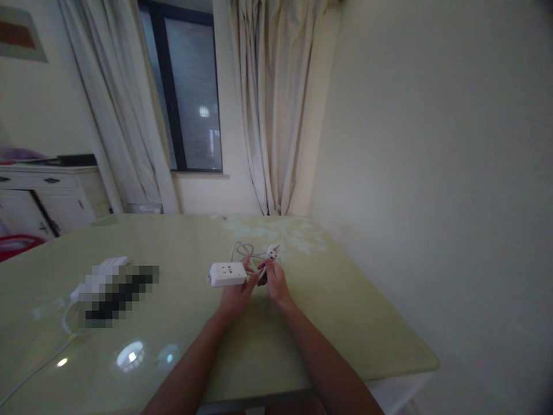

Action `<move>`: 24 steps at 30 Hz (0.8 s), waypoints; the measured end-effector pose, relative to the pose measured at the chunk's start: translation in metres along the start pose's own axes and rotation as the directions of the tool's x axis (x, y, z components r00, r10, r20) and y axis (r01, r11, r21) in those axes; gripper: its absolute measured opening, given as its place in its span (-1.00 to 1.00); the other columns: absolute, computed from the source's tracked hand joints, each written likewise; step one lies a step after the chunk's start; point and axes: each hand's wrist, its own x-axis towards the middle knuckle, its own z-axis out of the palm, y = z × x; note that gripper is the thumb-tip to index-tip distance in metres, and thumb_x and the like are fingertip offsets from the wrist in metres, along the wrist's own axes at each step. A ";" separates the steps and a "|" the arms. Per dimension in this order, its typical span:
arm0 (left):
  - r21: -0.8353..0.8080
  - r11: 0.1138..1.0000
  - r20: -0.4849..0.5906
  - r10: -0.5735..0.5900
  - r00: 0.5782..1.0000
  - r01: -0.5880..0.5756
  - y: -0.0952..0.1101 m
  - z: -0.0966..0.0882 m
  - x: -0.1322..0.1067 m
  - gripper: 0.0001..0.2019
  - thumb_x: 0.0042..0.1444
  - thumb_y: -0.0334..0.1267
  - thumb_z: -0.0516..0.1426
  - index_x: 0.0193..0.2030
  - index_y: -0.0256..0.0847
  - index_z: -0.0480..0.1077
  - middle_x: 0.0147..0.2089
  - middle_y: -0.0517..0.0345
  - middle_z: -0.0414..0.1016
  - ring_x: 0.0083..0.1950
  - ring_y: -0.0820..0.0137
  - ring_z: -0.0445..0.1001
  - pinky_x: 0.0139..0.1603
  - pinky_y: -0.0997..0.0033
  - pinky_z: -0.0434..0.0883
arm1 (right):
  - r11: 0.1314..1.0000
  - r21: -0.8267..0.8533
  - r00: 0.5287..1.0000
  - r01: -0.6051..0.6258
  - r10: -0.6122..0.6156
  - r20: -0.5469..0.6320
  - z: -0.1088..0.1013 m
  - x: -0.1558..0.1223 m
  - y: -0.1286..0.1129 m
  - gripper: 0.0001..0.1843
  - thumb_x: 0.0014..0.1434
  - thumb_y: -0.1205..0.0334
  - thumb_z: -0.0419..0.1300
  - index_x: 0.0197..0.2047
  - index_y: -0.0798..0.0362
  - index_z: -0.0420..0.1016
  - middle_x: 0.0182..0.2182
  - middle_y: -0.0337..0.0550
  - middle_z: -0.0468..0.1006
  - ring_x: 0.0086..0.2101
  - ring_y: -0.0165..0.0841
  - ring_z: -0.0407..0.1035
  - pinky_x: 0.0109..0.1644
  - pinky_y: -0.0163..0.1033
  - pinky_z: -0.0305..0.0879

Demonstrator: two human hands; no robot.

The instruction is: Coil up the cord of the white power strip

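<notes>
A short white power strip [227, 275] is in my left hand [235, 297], which is closed around its right end with the socket holes facing up. My right hand [277, 283] is closed on the light cable just below the white plug [273, 251], whose metal pins point up and away. A loop of the light cable [242, 246] lies beyond my fingers, between strip and plug. Both hands are close together over the middle of the table, and some fingers are hidden behind the strip and the cable.
A pale green glossy table [181, 334] spreads under my hands. To the left lie a blurred white object [99, 280] with a cord and a blurred black object [121, 294]. A wall [432, 173] stands at the right; curtains [276, 104] hang behind.
</notes>
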 end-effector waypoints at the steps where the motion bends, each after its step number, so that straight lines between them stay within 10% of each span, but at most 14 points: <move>1: 0.048 0.998 0.038 0.031 0.999 -0.033 0.000 0.000 0.000 -0.34 0.25 0.14 0.06 0.38 -0.18 0.24 -0.19 0.08 0.56 -0.42 0.38 0.40 -0.20 0.27 0.44 | 0.999 -0.030 1.000 0.011 -0.011 0.002 -0.001 0.000 0.000 -0.28 0.21 -0.48 -0.04 -0.32 0.07 0.43 -0.62 -0.27 0.40 -0.61 -0.41 0.30 -0.51 -0.32 0.24; 24: 0.291 0.822 0.207 0.445 0.871 -0.489 -0.007 0.007 0.001 -0.44 0.19 -0.12 0.22 0.33 -0.05 0.32 0.31 -0.02 0.42 0.30 0.04 0.40 0.32 0.00 0.33 | 0.975 -0.207 0.975 0.080 -0.034 0.217 -0.015 0.001 -0.008 -0.34 0.36 -0.23 -0.06 -0.30 0.16 0.61 -0.41 -0.06 0.57 -0.35 -0.27 0.44 -0.26 -0.20 0.39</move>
